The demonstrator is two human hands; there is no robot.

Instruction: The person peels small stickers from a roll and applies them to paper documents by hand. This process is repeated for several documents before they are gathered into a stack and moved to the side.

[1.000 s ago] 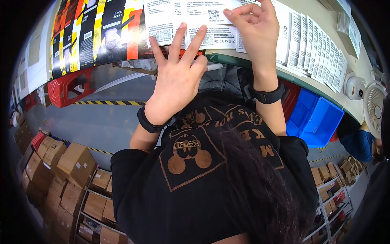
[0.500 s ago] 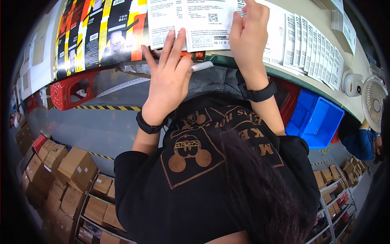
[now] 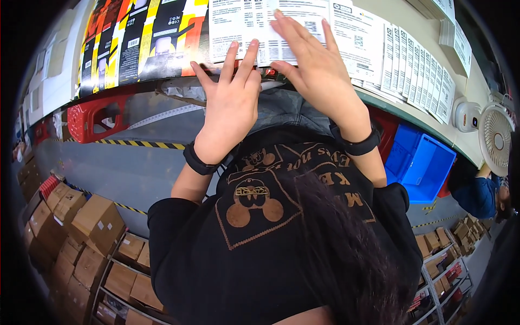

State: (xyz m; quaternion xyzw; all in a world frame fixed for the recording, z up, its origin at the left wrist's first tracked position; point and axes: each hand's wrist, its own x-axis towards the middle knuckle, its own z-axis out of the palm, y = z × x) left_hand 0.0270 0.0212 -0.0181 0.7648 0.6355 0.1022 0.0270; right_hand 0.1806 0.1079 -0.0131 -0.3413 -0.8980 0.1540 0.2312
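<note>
White printed leaflets lie overlapping on the table in front of me. My left hand rests at their near edge with fingers spread, the fingertips touching the paper. Across the leaflets to the right lies my right hand, flat, its fingers stretched out and apart. Neither hand grips anything. Left of the leaflets is a row of flat black, yellow and orange printed packaging. Another leaflet shows just right of my right hand, and beyond it a fanned row of similar leaflets runs along the table.
A small white device and a round fan stand at the table's right end, near a person in blue. Below the edge are a blue crate and a red stool. Cardboard boxes are stacked behind me.
My right hand has come down from the upper part of the leaflets, turned leftward and spread its fingers over them. My left hand stays at nearly the same place.
</note>
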